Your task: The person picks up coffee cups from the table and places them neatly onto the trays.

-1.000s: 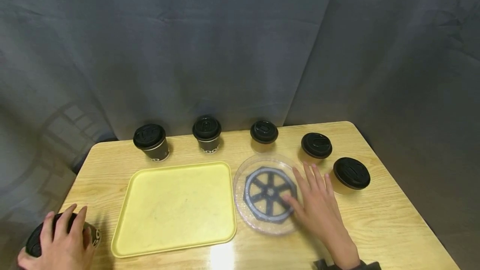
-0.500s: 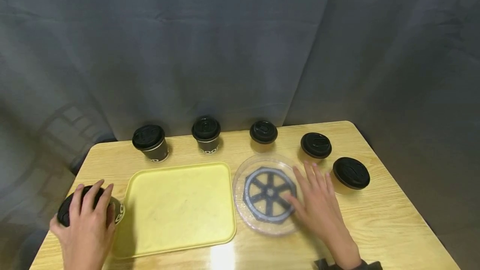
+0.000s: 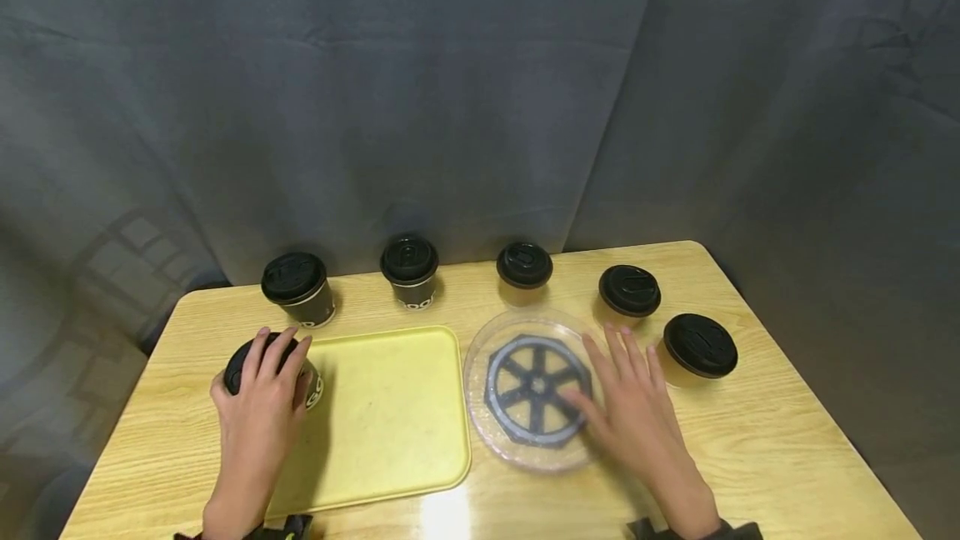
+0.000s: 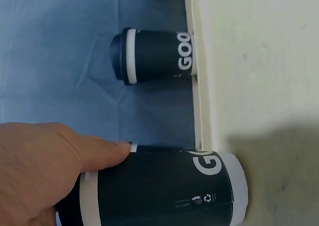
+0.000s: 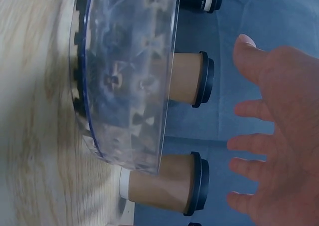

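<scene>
A: Left hand, quick; what did it have?

B: The left hand (image 3: 258,415) gripped a dark cup (image 4: 164,191) by its top, fingers over the black lid, one digit against the side; the grip was firmly filled, white letters showing low on the cup.

A: And the cup sat where?

B: At the left edge of the yellow tray (image 3: 390,415), partly over it; whether its base touched, I couldn't tell.

A: Right hand?

B: The right hand (image 3: 633,402) held nothing; its fingers were spread wide above the right side of a clear bowl (image 5: 124,96), apart from the rim in the right wrist view; a dark wheel shape (image 3: 537,386) showed through the bowl.

A: Other cups?

B: Two more dark ones behind the tray, a left-hand cup (image 3: 311,307) and a middle cup (image 3: 415,292); then three brown ones curving round the bowl's far right, a back cup (image 3: 522,294), a corner cup (image 3: 611,312) and a near cup (image 3: 678,369); all had black lids; all stood upright on the wooden table (image 3: 772,448), grey curtain (image 3: 420,107) behind.
</scene>
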